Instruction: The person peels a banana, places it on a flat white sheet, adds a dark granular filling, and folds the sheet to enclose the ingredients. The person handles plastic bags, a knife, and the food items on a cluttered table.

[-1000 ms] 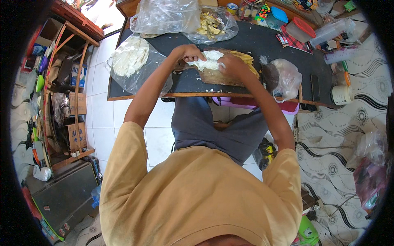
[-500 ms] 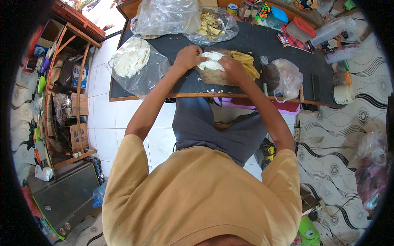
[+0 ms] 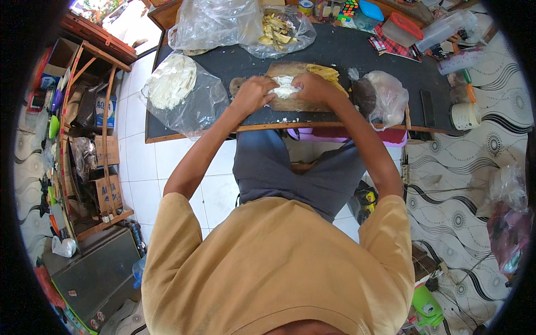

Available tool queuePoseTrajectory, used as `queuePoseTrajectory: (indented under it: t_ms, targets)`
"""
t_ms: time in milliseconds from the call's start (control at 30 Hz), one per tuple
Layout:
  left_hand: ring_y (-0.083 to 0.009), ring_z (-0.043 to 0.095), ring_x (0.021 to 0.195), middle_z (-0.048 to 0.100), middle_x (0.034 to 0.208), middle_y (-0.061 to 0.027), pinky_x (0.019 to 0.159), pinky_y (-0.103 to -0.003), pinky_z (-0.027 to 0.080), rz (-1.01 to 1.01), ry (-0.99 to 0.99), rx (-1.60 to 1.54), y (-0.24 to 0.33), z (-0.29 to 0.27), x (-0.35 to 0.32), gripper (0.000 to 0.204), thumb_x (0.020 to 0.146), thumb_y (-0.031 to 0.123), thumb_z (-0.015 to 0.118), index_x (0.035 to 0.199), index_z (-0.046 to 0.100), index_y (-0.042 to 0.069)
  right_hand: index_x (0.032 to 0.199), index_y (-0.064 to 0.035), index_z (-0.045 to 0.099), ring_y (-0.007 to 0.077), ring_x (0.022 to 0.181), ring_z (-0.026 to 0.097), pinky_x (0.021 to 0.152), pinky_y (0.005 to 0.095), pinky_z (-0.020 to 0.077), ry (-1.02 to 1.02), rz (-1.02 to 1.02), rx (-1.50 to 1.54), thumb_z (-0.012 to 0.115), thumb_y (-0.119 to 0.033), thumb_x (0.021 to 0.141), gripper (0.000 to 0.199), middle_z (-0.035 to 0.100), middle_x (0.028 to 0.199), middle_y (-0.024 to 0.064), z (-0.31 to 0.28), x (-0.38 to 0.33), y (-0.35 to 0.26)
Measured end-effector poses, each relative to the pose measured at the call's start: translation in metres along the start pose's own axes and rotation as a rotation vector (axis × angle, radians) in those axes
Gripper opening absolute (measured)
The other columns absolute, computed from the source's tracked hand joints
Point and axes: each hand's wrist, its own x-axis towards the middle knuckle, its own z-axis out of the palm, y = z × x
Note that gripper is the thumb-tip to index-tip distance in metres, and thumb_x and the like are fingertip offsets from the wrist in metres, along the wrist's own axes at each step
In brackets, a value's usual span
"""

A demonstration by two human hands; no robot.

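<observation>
A white, soft wrapper sheet [image 3: 286, 87], folded into a small bundle, lies on the wooden cutting board [image 3: 290, 106]. My left hand [image 3: 254, 94] is closed on its left end, the fingers bent over it. On its right end, my right hand [image 3: 314, 89] pinches the edge, thumb toward the middle. What is inside the bundle is hidden. Yellow strips that look like sliced banana [image 3: 326, 72] rest on the far right part of the board, just beyond my right hand. To the left, a round stack of white sheets [image 3: 172, 82] lies on clear plastic [image 3: 202, 110].
At the back of the dark table [image 3: 357, 47] sit a large clear bag [image 3: 215, 25] and a bag of yellowish peels [image 3: 277, 33]. Right of the board are a tied plastic bag [image 3: 388, 97], a dark phone-like slab [image 3: 427, 108] and a white tub [image 3: 465, 116]. White crumbs dot the table's front.
The white sheet has become smaller and more compact between my hands. Both hands have come slightly nearer the board's front edge. The whole view has shifted a little.
</observation>
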Motion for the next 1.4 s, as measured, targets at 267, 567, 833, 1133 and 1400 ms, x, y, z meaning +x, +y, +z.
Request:
queuePoseTrajectory:
  t_ms: [267,567,833,1133,1400]
  targets:
    - [-0.0355,0.065,0.097,0.070,0.108,-0.0142,0.086,-0.042,0.050,-0.090,-0.144,-0.138,-0.022,-0.010,0.029,0.028,0.078,0.022,0.073,0.102,0.073,0.007,0.104,0.0009,0.066,0.0221,0.086,0.065,0.079,0.0346,0.0515,-0.216,0.085,0.044,0.083,-0.030,0.073,0.047,0.068,0.093,0.0131,-0.008,0.022,0.017]
    - [-0.0246,0.067,0.084,0.073,0.096,-0.0142,0.080,-0.035,0.050,-0.168,-0.326,-0.425,-0.043,-0.017,0.056,0.032,0.075,0.019,0.078,0.102,0.073,0.003,0.110,0.0001,0.063,0.0215,0.085,0.065,0.076,0.0332,0.0527,-0.084,-0.031,0.068,0.079,-0.024,0.079,0.042,0.068,0.094,0.0137,-0.014,0.015,0.011]
    - [-0.0201,0.067,0.089,0.073,0.098,-0.0121,0.084,-0.031,0.050,-0.290,-0.404,-0.568,-0.049,-0.020,0.067,0.038,0.074,0.024,0.082,0.102,0.073,0.000,0.106,0.0006,0.067,0.0177,0.080,0.064,0.061,0.0307,0.0539,-0.208,0.203,0.295,0.075,-0.018,0.082,0.032,0.070,0.097,0.0118,-0.021,0.030,0.020]
    - [-0.0234,0.066,0.095,0.072,0.107,-0.0132,0.088,-0.032,0.049,-0.239,-0.359,-0.403,-0.044,-0.022,0.064,0.044,0.074,0.028,0.082,0.109,0.072,0.003,0.103,-0.0002,0.069,0.0161,0.076,0.065,0.068,0.0336,0.0532,-0.150,0.078,0.180,0.072,-0.016,0.084,0.025,0.071,0.088,0.0124,-0.019,0.040,0.037]
    - [-0.0219,0.065,0.095,0.072,0.103,-0.0113,0.087,-0.031,0.048,-0.295,-0.325,-0.583,-0.075,0.001,0.070,0.041,0.073,0.028,0.082,0.105,0.073,0.004,0.102,-0.0031,0.068,0.0279,0.091,0.065,0.085,0.0401,0.0508,0.044,-0.018,-0.036,0.071,-0.024,0.082,0.028,0.069,0.095,0.0112,-0.016,0.036,0.012]
